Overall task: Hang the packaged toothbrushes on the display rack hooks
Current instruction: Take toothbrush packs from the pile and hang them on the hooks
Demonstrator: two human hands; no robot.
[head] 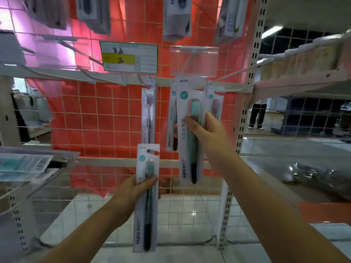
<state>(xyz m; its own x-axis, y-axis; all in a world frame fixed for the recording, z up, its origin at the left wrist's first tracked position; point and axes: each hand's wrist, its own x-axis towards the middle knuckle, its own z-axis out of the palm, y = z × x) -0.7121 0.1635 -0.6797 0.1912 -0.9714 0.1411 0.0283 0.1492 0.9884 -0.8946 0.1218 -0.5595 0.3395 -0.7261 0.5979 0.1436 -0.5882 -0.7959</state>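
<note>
Right hand (206, 130) raised at white wire grid rack (114, 118), fingers (190, 120) curled round upper part of mint-green toothbrush in clear-and-white blister pack (190, 133); pack top sits at hook level beneath clear plastic label holder (193, 60), hook itself hidden behind it. More packs hang just behind, mostly covered. Left hand (137, 188) lower, thumb across second mint-green packaged toothbrush (146, 198), held upright, apart from rack. Purple-bristled pack (149, 112) hangs on next hook. Green-bordered price tag (129, 57) blurred, unreadable.
</note>
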